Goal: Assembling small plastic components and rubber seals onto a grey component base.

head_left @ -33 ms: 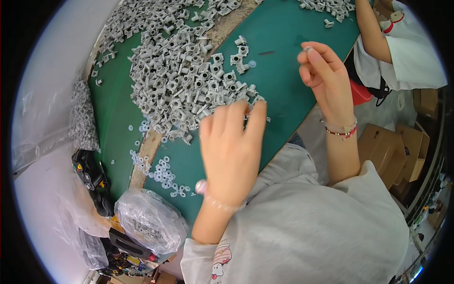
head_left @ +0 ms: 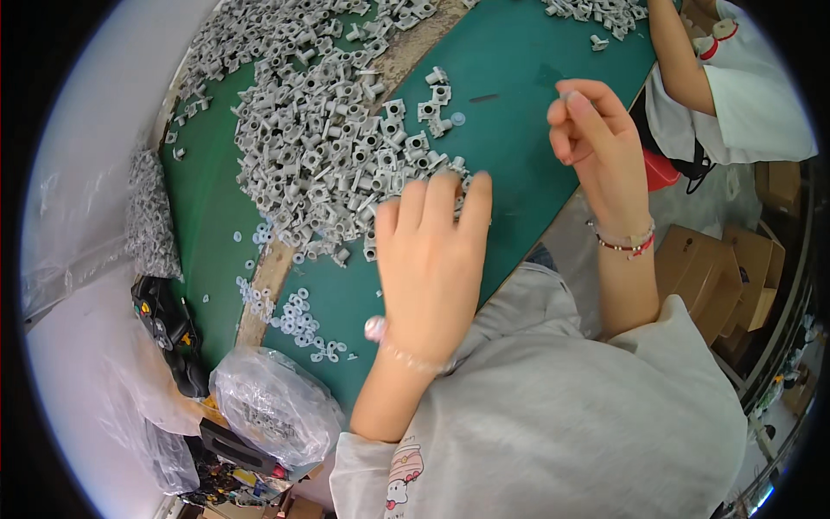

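My left hand is palm down over the near edge of a big pile of small grey plastic parts, each with a short tube and a flat flange. Its fingers are spread and bent a little, and I see nothing held in them. Farther right, my right hand is raised at the table's edge, thumb and forefinger pinched together. A tiny pale thing seems to be between those fingertips, too small to name. A few loose grey parts and a translucent washer lie between the hands on the green table.
Small translucent washers lie scattered left of my left wrist. A clear plastic bag and a black game controller are at the left. Another person's arm and a second grey pile are at the far right; cardboard boxes stand below.
My left hand has shifted slightly right and away from me, and its fingers look straighter. My right hand keeps its pinch and has barely moved.
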`<control>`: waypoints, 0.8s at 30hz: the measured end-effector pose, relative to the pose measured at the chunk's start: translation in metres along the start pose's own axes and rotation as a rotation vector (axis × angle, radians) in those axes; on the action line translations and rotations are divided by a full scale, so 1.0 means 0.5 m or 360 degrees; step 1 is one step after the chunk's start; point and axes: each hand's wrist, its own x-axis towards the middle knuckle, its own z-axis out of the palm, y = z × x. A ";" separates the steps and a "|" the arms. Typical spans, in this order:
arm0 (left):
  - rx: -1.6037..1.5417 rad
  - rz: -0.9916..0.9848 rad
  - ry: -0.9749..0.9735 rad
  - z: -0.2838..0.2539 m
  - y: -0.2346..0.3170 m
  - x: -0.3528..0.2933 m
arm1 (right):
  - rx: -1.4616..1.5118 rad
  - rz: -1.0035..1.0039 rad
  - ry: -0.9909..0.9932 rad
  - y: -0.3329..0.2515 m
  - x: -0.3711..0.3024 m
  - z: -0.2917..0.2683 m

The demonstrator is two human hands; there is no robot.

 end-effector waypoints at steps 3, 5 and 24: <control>0.0073 -0.0018 -0.0158 0.024 0.005 0.024 | -0.0254 -0.0116 -0.0018 -0.007 -0.011 -0.017; 0.0012 -0.0029 -0.0247 0.021 0.002 0.026 | -0.0480 -0.0194 0.0014 0.002 -0.015 -0.020; -0.2669 -0.1072 0.0356 -0.019 -0.005 -0.048 | 0.0358 0.0397 -0.0664 -0.028 -0.041 0.105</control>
